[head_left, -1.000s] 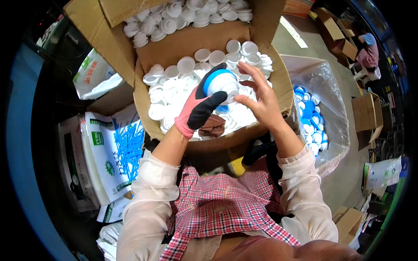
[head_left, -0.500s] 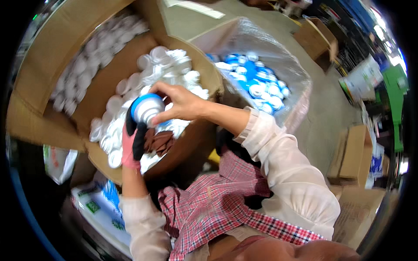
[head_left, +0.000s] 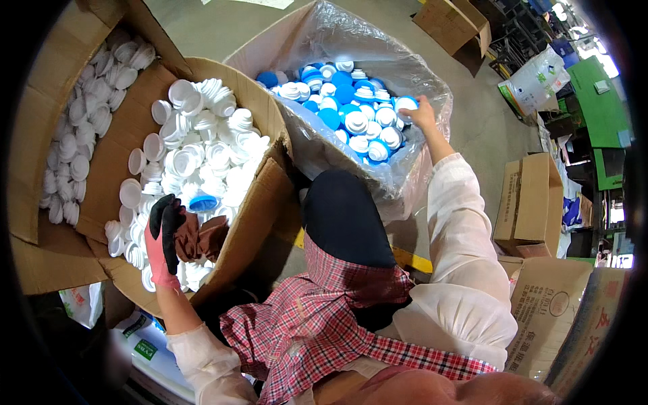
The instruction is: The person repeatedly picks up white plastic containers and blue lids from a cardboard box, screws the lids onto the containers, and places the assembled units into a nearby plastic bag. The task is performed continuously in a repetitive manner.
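Observation:
My left hand (head_left: 164, 237), in a pink glove with a black palm, rests inside a cardboard box (head_left: 260, 202) of white caps (head_left: 216, 158). A brown cloth (head_left: 198, 236) lies against its palm, and whether the fingers grip it is unclear. One blue cap (head_left: 202, 201) sits just right of the fingertips. My right hand (head_left: 424, 115) is stretched far out over a plastic-lined box (head_left: 398, 182) filled with blue-and-white caps (head_left: 354, 111). Its fingertips pinch a blue-and-white cap (head_left: 406, 103) at the far right of the pile.
A second open carton of white caps (head_left: 74, 128) stands at the far left. Cardboard boxes (head_left: 530, 202) stack at the right, another box (head_left: 452, 23) at the top. A green machine (head_left: 601, 101) and a filled plastic bag (head_left: 536, 77) stand beyond. Printed bags (head_left: 145, 347) lie lower left.
My right hand has left the white-cap box and swung right to the plastic-lined box with the assembled cap. The left hand let go of that cap and dropped onto the white caps.

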A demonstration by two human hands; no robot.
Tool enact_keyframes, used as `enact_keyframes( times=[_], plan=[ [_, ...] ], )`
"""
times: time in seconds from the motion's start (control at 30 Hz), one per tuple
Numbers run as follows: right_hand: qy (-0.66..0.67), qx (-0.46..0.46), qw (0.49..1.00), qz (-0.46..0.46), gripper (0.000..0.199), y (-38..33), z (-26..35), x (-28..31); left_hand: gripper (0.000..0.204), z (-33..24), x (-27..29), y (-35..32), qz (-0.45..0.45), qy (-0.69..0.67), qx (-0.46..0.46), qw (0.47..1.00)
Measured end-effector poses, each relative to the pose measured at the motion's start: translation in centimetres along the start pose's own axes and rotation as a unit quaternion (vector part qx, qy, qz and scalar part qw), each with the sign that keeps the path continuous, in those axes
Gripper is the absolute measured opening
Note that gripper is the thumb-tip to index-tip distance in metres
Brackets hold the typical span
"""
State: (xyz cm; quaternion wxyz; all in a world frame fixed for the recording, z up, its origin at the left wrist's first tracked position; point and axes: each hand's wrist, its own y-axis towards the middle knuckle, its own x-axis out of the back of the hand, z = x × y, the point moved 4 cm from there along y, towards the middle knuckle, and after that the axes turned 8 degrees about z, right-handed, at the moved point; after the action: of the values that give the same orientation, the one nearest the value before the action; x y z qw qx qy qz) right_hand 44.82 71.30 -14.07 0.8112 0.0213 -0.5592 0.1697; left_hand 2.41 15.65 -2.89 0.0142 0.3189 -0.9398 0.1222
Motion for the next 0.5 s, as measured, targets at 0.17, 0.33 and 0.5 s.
enact_keyframes(
  times=[0.17,0.33,0.5],
  plan=[
    [-0.142,-0.117,0.980,0.075,0.076,2.8,-3.0,-1.8,0.038,1.4,0.3,1.4,-0.007,0.085,0.018,0.996],
    [-0.276,-0.167,0.943,0.080,0.044,3.7,-1.6,-3.4,0.034,2.1,0.9,2.0,-0.036,0.166,0.032,0.985],
    [-0.298,-0.174,0.925,0.156,0.037,5.7,-3.5,-4.9,0.035,3.8,2.5,2.7,-0.045,0.183,0.053,0.981]
  ],
)
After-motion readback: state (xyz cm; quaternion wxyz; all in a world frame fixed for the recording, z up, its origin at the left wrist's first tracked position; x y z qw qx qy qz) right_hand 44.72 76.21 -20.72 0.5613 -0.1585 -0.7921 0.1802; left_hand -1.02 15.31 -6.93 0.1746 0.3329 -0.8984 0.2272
